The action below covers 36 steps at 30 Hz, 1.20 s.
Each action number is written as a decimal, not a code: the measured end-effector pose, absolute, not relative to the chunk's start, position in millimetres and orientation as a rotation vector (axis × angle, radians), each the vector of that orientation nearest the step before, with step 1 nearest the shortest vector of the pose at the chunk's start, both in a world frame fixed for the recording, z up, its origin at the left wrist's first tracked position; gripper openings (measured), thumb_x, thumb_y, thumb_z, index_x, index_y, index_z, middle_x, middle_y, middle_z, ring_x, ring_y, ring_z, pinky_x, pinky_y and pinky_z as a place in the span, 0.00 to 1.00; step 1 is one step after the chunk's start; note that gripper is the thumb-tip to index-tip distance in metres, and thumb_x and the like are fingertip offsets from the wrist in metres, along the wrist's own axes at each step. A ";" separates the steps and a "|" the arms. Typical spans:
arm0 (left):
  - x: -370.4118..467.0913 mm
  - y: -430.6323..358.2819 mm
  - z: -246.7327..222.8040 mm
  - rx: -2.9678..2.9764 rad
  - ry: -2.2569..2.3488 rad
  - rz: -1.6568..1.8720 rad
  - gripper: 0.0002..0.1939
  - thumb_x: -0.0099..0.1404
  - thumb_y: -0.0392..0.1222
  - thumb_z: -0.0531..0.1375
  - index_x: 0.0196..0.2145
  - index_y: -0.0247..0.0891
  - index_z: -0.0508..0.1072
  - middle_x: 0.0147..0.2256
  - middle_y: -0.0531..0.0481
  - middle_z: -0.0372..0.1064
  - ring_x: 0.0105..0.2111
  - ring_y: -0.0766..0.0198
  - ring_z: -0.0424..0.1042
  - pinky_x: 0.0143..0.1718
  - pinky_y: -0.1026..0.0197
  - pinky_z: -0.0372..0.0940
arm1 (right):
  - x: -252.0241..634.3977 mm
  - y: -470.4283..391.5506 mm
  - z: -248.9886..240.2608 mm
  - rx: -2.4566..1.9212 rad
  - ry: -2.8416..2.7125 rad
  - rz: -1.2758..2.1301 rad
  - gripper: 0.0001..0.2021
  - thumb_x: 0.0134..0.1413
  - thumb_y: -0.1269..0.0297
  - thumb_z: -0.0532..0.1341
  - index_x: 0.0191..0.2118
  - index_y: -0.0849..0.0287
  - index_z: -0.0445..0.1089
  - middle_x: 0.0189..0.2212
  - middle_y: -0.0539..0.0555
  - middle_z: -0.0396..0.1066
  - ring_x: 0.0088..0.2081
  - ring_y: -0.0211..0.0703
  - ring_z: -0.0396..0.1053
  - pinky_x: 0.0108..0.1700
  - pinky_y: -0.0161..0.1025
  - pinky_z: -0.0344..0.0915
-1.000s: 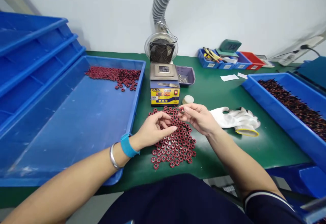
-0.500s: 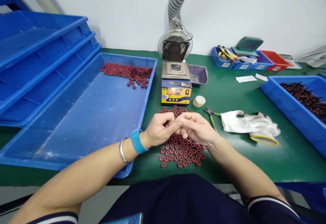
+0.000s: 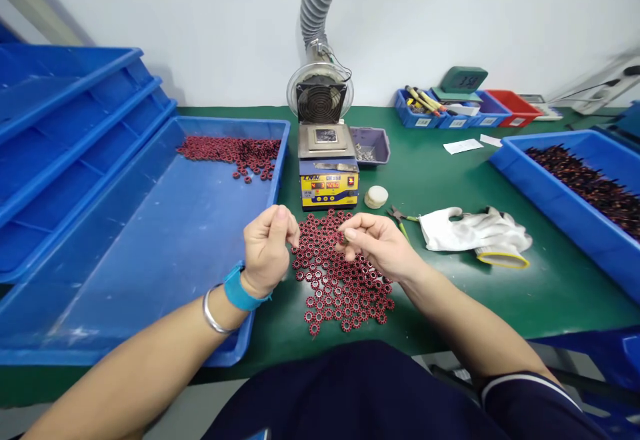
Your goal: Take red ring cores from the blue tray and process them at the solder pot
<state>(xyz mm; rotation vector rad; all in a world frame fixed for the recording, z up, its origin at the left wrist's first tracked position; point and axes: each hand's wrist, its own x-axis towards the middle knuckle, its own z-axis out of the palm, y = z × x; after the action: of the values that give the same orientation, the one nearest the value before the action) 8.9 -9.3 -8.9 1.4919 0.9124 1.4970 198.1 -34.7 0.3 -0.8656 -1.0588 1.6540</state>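
Note:
Many small red toothed rings point(image 3: 345, 293) lie spread on the green table point(image 3: 430, 313) before me. Above the left edge of the spread is my left hand point(image 3: 270, 243), its fingers curled together; anything inside them is hidden. My right hand point(image 3: 375, 240) pinches a small red ring point(image 3: 342, 237) between thumb and fingertips, over the right part of the spread. The hands are apart. Just behind them stands a yellow and blue solder pot point(image 3: 329, 183) with a lit display and a flat metal top.
At left, a large blue tray point(image 3: 165, 227) holds more red rings beside stacked blue trays point(image 3: 75, 133). Rightward lie a white round pad point(image 3: 376, 197), green pliers point(image 3: 400, 219), white gloves point(image 3: 470, 230) and a blue bin point(image 3: 560, 193) of dark copper-coloured parts.
My hands, together earlier, have separated, the left one moving left. A red ring now shows in my right fingertips. The whole view has shifted slightly.

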 end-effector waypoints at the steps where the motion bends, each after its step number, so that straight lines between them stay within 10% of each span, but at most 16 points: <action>1: 9.1 -8.4 -10.8 1.474 0.888 1.438 0.22 0.69 0.54 0.53 0.20 0.40 0.62 0.17 0.55 0.56 0.19 0.67 0.59 0.24 0.60 0.57 | 198.2 -34.3 0.8 -0.866 -1.081 1.622 0.15 0.45 0.55 0.71 0.33 0.61 0.72 0.19 0.46 0.73 0.22 0.31 0.73 0.38 0.34 0.74; 22: 16.9 -2.2 -17.9 1.409 1.024 0.947 0.17 0.60 0.54 0.59 0.25 0.38 0.64 0.20 0.56 0.63 0.19 0.70 0.63 0.22 0.65 0.61 | 227.8 61.3 44.2 -1.055 -1.720 0.832 0.14 0.46 0.61 0.70 0.37 0.64 0.74 0.30 0.51 0.75 0.30 0.33 0.71 0.36 0.35 0.71; 27: 13.9 5.8 -22.2 1.489 1.076 0.803 0.16 0.58 0.53 0.60 0.25 0.38 0.64 0.21 0.56 0.61 0.21 0.69 0.63 0.23 0.64 0.60 | 225.3 156.4 78.8 -1.428 -1.920 0.430 0.14 0.45 0.67 0.68 0.33 0.76 0.73 0.34 0.57 0.76 0.41 0.44 0.75 0.44 0.38 0.70; 31: 11.4 8.6 -22.2 1.530 1.115 0.738 0.15 0.57 0.52 0.61 0.25 0.38 0.65 0.20 0.57 0.60 0.20 0.69 0.60 0.22 0.65 0.57 | 207.7 204.1 85.7 -1.667 -1.991 0.312 0.24 0.53 0.66 0.48 0.29 0.92 0.67 0.50 0.68 0.67 0.55 0.58 0.66 0.49 0.37 0.61; 36: 12.8 5.8 -21.9 1.589 1.082 0.700 0.15 0.57 0.51 0.61 0.26 0.37 0.65 0.20 0.58 0.58 0.20 0.71 0.56 0.22 0.66 0.54 | 193.4 228.0 77.1 -1.852 -2.034 0.011 0.17 0.46 0.71 0.68 0.42 0.78 0.72 0.47 0.69 0.72 0.54 0.63 0.69 0.56 0.54 0.66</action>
<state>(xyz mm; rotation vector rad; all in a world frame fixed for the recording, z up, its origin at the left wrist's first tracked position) 12.8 5.8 -21.9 1.5888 1.0816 0.7000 193.4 228.0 77.1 -1.8525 -2.0336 0.0110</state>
